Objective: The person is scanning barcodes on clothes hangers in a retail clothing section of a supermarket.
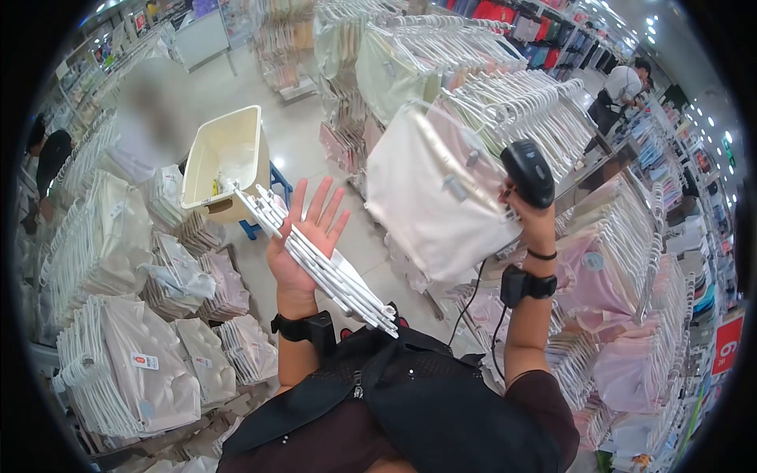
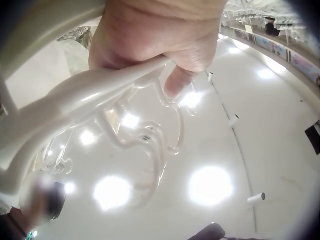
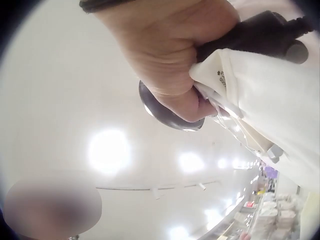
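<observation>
My left hand (image 1: 317, 232) is palm up with its fingers spread and straight. A bundle of white plastic hangers (image 1: 341, 285) lies across it, in the crook of the thumb; their hooks (image 2: 162, 145) show below the thumb in the left wrist view. My right hand (image 1: 533, 224) grips a black barcode scanner (image 1: 527, 167). Between its thumb and fingers it also pinches the edge of a pair of cream briefs (image 1: 426, 205) on a clear hanger. Printed marks show on the fabric (image 3: 270, 95) in the right wrist view.
A cream plastic basin (image 1: 230, 138) stands on a blue support ahead to the left. Racks of pale underwear (image 1: 158, 359) on white hangers line both sides. Another person (image 1: 623, 87) stands at the far right. A black cable (image 1: 471, 303) hangs beside my right arm.
</observation>
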Motion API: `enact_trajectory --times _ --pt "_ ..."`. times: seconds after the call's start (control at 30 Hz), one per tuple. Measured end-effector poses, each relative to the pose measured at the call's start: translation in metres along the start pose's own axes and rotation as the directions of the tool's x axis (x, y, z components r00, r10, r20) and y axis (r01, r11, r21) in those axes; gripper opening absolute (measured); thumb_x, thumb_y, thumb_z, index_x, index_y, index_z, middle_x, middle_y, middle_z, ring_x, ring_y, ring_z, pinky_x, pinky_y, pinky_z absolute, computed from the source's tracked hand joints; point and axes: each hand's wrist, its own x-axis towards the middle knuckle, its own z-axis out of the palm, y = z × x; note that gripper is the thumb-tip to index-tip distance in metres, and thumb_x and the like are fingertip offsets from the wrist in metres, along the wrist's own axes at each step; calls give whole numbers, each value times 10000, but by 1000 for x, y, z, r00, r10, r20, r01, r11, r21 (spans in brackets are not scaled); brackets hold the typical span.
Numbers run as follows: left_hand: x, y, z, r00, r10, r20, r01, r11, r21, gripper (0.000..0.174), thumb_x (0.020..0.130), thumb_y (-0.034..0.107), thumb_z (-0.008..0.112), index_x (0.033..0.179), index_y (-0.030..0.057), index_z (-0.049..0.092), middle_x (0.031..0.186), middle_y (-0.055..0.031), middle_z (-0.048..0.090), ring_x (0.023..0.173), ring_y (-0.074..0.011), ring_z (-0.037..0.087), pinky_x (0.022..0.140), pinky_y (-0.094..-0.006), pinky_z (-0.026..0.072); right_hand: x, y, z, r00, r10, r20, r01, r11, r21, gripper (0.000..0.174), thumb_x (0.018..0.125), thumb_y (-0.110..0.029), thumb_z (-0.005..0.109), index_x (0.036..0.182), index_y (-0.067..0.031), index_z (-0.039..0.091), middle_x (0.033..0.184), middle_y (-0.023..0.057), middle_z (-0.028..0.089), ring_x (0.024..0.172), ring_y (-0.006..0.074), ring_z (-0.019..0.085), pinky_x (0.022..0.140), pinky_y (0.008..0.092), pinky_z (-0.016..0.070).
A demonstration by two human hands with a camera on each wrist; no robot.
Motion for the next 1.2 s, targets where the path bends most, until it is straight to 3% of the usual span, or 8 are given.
enact_trajectory --times 0.17,0.47,0.57,0.63,0.8,0.97,1.07,1.2 --pt "-2 6 -4 1000 4 -13 -4 1000 -3 743 746 291 579 1351 82 202 1396 -219 140 1301 -363 120 1047 -488 130 36 -1 -23 998 -45 -36 32 952 -304 227 720 6 603 937 54 560 810 87 598 703 163 592 626 252 471" --pt "0 12 -11 999 35 -11 -35 999 12 737 748 293 571 1352 83 204 1400 -214 140 1301 -364 121 1048 -490 128 40 12 -51 1000 -22 -16 17 963 -270 257 668 0 628 917 38 575 776 76 613 669 135 569 605 261 451" --pt "3 11 -13 998 54 19 -53 999 -8 738 745 302 563 1354 88 206 1400 -210 146 1300 -363 125 1051 -481 136 42 8 -62 996 -79 -39 38 781 -624 254 662 -94 688 886 -1 613 764 37 621 656 108 549 605 258 433" --pt "3 10 -11 997 76 9 -76 997 -23 740 741 306 561 1355 92 207 1401 -207 149 1301 -359 126 1053 -474 141 35 -8 -55 980 -133 -148 -37 611 -791 290 668 -150 708 885 18 612 753 37 622 658 122 548 615 294 436" --pt "6 10 -17 994 111 23 -109 991 -84 745 736 296 581 1349 86 214 1403 -213 134 1301 -363 122 1052 -482 119 -6 -19 -45 837 -475 -272 114 637 -762 342 709 -91 682 1005 28 558 912 101 613 780 145 577 733 266 437" --pt "6 0 -15 998 66 15 -65 996 -59 764 727 310 587 1353 96 205 1403 -212 135 1295 -360 143 1054 -472 122 -48 0 40 996 -82 37 90 852 -517 362 690 -103 696 1010 3 563 882 104 627 760 176 601 702 305 462" --pt "6 -5 -10 998 40 57 -38 998 -43 742 745 319 559 1356 100 199 1406 -211 126 1295 -361 143 1051 -467 133 -51 9 103 836 285 469 -68 902 -426 456 642 -170 752 1014 -3 547 910 105 614 831 156 566 735 291 436" --pt "-3 3 -11 997 68 29 -69 997 22 712 771 328 522 1360 105 190 1409 -210 110 1296 -363 142 1042 -464 161 -65 31 149 733 134 666 -104 991 -85 441 652 -87 724 1039 10 535 950 78 611 834 131 552 779 272 431"
